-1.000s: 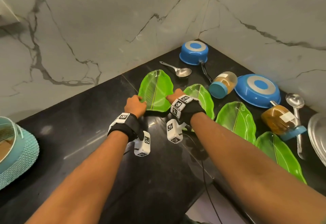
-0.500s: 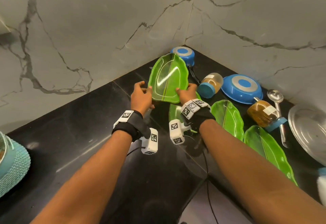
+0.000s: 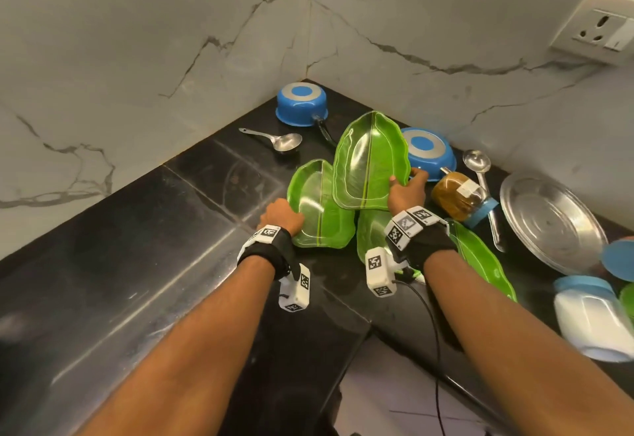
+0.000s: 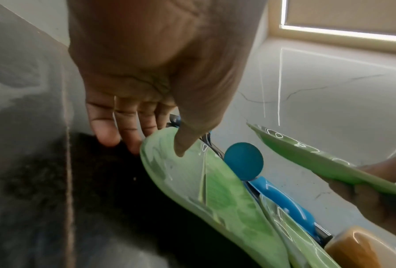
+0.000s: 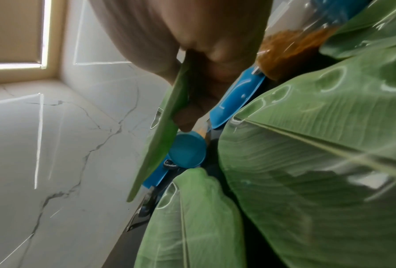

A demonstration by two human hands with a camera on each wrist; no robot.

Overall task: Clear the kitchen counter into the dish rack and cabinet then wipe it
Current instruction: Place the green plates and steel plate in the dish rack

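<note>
Several green leaf-shaped plates sit on the black counter (image 3: 137, 247). My right hand (image 3: 406, 188) pinches the edge of one plate (image 3: 370, 161) and holds it tilted up above the others. In the right wrist view the thumb and fingers (image 5: 187, 116) clamp that plate's rim (image 5: 160, 145). My left hand (image 3: 284, 216) grips the near edge of a second plate (image 3: 319, 209) lying on the counter. The thumb (image 4: 183, 145) lies on top of this plate (image 4: 204, 190), with the fingers at its rim. Two more plates (image 3: 480, 257) lie under my right wrist.
An upturned blue pot (image 3: 302, 104) and a ladle (image 3: 281, 142) sit near the corner. To the right are a blue pan (image 3: 429, 152), a brown spice jar (image 3: 456, 197), a spoon (image 3: 480, 168), a steel plate (image 3: 549, 223) and a white jar (image 3: 590, 319).
Both hands held the raised plate before. My left hand has let go and dropped to the plate on the counter, while the right hand carried the raised plate rightward.
</note>
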